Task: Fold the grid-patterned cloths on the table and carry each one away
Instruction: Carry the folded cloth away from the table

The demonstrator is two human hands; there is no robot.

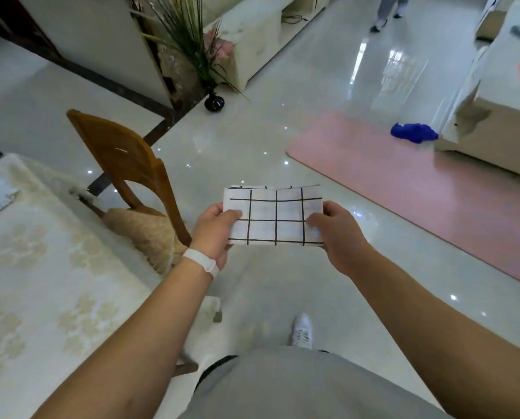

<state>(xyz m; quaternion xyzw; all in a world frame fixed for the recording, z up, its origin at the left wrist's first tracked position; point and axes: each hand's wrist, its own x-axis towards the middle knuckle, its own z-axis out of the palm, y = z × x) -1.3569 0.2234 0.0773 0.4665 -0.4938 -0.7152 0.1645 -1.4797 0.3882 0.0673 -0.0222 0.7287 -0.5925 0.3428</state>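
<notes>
At the frame's centre, a folded grid cloth [275, 217] is held above the floor [252, 146], its left edge grasped by the left hand [215, 234], its right edge pinched by the right hand [336, 234]. The desk [41, 267] lies at lower left.

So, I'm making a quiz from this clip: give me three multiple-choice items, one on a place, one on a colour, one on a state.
1. Where is the grid cloth? A on a table; B held in the air; C on a chair.
2. The floor mat is: A pink; B green; C black.
3. The cloth is: A folded flat; B crumpled; C rolled.
Answers: 1 B, the left hand and right hand grip its ends; 2 A, plainly pink; 3 A, a neat flat rectangle.
</notes>
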